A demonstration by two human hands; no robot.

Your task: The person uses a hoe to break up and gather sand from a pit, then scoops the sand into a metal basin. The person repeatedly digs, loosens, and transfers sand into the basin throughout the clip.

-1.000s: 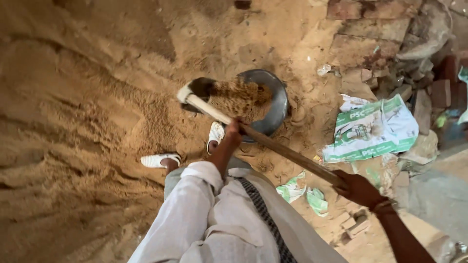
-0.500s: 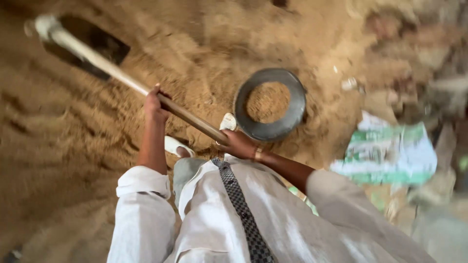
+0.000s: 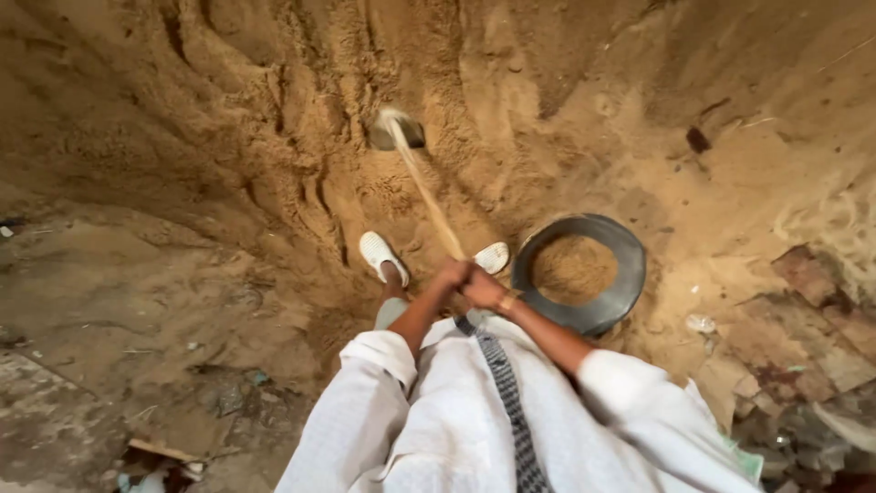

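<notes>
Both hands, left (image 3: 449, 274) and right (image 3: 484, 290), clench the long wooden-handled hoe (image 3: 429, 196), its axis running toward upper centre, blade buried in the sand bank (image 3: 274, 119).

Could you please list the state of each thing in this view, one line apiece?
Shovel: blade end dug into the sand, handle sloping back to the hands.
Left hand: closed around the handle's near end.
Right hand: closed around the handle, touching the left hand.
Round dark pan: upright on the ground, partly filled with sand.
Sand heap: gouged with ridges.
White shoes: planted on the sand, either side of the handle.
</notes>
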